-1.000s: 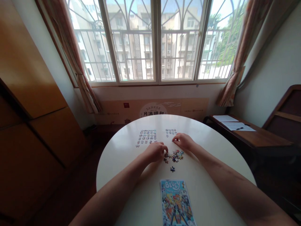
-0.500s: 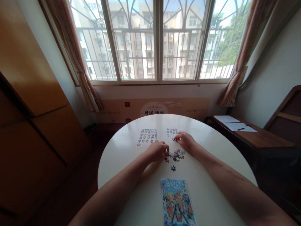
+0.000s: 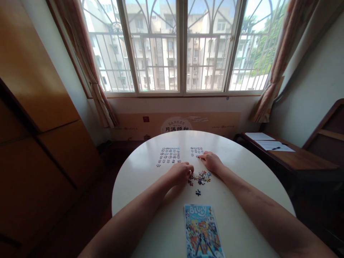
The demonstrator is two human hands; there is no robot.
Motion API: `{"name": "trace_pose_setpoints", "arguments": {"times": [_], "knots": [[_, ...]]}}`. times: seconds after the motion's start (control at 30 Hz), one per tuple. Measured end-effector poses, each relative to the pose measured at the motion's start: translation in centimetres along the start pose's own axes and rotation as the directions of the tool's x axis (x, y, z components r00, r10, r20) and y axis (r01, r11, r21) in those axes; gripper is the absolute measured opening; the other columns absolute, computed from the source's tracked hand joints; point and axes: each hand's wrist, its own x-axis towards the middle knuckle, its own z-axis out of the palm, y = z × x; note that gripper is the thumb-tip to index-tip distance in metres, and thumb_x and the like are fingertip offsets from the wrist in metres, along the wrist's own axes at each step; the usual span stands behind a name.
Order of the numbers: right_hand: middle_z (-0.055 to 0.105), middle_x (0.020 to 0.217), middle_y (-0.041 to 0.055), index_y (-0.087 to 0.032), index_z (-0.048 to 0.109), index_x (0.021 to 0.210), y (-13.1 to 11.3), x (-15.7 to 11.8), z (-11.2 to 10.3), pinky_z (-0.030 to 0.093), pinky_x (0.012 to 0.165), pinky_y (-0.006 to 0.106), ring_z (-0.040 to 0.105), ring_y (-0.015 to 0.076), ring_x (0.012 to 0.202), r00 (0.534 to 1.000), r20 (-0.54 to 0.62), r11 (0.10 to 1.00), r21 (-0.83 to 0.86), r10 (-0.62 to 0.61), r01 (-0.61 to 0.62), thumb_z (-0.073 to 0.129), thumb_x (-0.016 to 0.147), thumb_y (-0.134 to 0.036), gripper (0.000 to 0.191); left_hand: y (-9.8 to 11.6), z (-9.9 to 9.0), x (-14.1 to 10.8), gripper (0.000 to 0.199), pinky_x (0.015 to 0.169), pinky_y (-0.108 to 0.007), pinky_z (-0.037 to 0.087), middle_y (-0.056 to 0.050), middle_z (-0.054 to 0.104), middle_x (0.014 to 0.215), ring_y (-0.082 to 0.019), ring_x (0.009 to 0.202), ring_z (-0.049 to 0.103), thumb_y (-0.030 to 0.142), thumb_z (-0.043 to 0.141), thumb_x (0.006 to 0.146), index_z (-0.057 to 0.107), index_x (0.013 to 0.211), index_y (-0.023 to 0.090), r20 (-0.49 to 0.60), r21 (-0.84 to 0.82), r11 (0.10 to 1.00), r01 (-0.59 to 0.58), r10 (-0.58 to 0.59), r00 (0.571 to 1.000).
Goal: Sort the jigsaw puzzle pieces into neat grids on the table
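My right hand (image 3: 211, 162) reaches over the white table, its fingertips closed on a small jigsaw piece (image 3: 197, 156) at the lower edge of the right group of laid-out pieces (image 3: 197, 148). Beside the loose pile of jigsaw pieces (image 3: 203, 177), my left hand (image 3: 181, 172) rests with curled fingers; whatever they may hold is hidden. Rows of spaced pieces (image 3: 168, 154) lie beyond my left hand. One dark blue piece (image 3: 198, 192) sits by itself below the pile. Closer to me is a colourful picture sheet (image 3: 202, 229) headed "BLUEY".
The round white table (image 3: 139, 186) fills the middle. To the right, a brown wooden bench (image 3: 309, 157) carries papers (image 3: 274, 145) and a dark pen. A wooden cabinet (image 3: 53, 143) stands at left, with a barred window and a printed cardboard panel (image 3: 220, 125) behind the table.
My right hand has moved slightly away from me, bringing the jigsaw piece up to the right group. My left hand stays by the pile, almost unchanged.
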Motion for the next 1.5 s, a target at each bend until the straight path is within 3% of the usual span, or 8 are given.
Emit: {"name": "trace_pose_setpoints", "arguments": {"times": [0.57,0.8,0.9,1.0,1.1,1.2,1.33,1.5], "knots": [[0.068,0.108,0.0068,-0.030,0.059,0.135,-0.8,0.2,-0.1,0.041,0.090,0.029,0.060,0.0209,0.100,0.997,0.064,0.996,-0.070,0.051,-0.047,0.045,0.091,-0.019,0.047,0.2,0.0,0.0,0.018,0.068,-0.025,0.045,0.000,0.065,0.096,-0.016,0.076,0.062,0.022,0.051,0.087,0.065,0.095,0.027,0.012,0.016,1.000,-0.001,0.001,1.000],[0.069,0.109,0.0067,-0.027,0.066,0.125,-0.3,-0.2,-0.2,0.041,0.089,0.029,0.061,0.0199,0.098,0.998,0.030,0.998,0.040,0.051,-0.052,0.048,0.089,-0.020,0.041,-0.4,0.0,0.0,0.022,0.072,-0.026,0.045,0.000,0.066,0.097,-0.016,0.080,0.062,0.019,0.052,0.085,0.069,0.096,0.028,0.013,-0.064,0.998,-0.006,0.007,1.000],[0.070,0.095,0.0044,-0.024,0.071,0.114,0.2,-0.2,-0.7,0.043,0.078,0.027,0.061,0.0171,0.083,0.996,0.092,0.985,0.168,0.013,-0.029,0.052,0.088,-0.026,0.032,-0.7,0.0,0.0,0.023,0.075,-0.026,0.045,-0.001,0.067,0.097,-0.017,0.084,0.062,0.019,0.052,0.084,0.071,0.096,0.028,0.009,-0.100,0.995,-0.026,0.027,1.000],[0.064,0.074,0.0003,-0.020,0.073,0.098,1.1,0.0,-1.5,0.040,0.063,0.024,0.055,0.0131,0.066,0.959,0.270,0.942,0.336,-0.091,-0.005,0.060,0.084,-0.035,0.024,-0.9,-0.2,0.0,0.022,0.075,-0.026,0.045,-0.002,0.067,0.095,-0.018,0.084,0.061,0.023,0.054,0.085,0.072,0.097,0.028,0.000,-0.134,0.990,-0.050,0.050,0.999],[0.060,0.070,-0.0012,-0.017,0.073,0.093,1.9,0.3,-2.5,0.036,0.056,0.021,0.050,0.0106,0.062,0.870,0.437,0.863,0.504,-0.229,-0.026,0.068,0.077,-0.040,0.029,-0.9,-0.5,-0.1,0.021,0.073,-0.025,0.045,-0.002,0.067,0.091,-0.017,0.081,0.060,0.026,0.056,0.085,0.073,0.097,0.027,-0.002,-0.157,0.985,-0.066,0.066,0.998],[0.057,0.067,-0.0022,-0.015,0.073,0.091,2.3,0.4,-3.2,0.033,0.053,0.021,0.047,0.0096,0.060,0.804,0.513,0.828,0.559,-0.300,-0.048,0.074,0.071,-0.043,0.035,-0.9,-0.6,-0.1,0.020,0.072,-0.025,0.044,-0.002,0.067,0.089,-0.016,0.079,0.060,0.026,0.058,0.083,0.073,0.098,0.027,0.011,-0.171,0.983,-0.062,0.065,0.998],[0.057,0.066,-0.0020,-0.015,0.073,0.090,2.5,0.5,-2.8,0.034,0.053,0.021,0.048,0.0103,0.060,0.834,0.492,0.834,0.548,-0.250,-0.073,0.074,0.069,-0.042,0.034,-0.9,-0.5,-0.1,0.021,0.071,-0.025,0.044,-0.002,0.067,0.090,-0.016,0.079,0.060,0.026,0.059,0.082,0.073,0.097,0.026,0.010,-0.186,0.981,-0.048,0.050,0.999],[0.064,0.071,0.0005,-0.017,0.073,0.088,2.8,0.6,-1.7,0.038,0.057,0.023,0.054,0.0131,0.064,0.921,0.376,0.893,0.443,-0.101,-0.082,0.071,0.072,-0.040,0.028,-1.0,-0.3,0.0,0.021,0.071,-0.025,0.044,-0.002,0.067,0.090,-0.016,0.080,0.060,0.024,0.057,0.083,0.074,0.096,0.026,-0.007,-0.187,0.981,-0.047,0.047,0.999]]}}
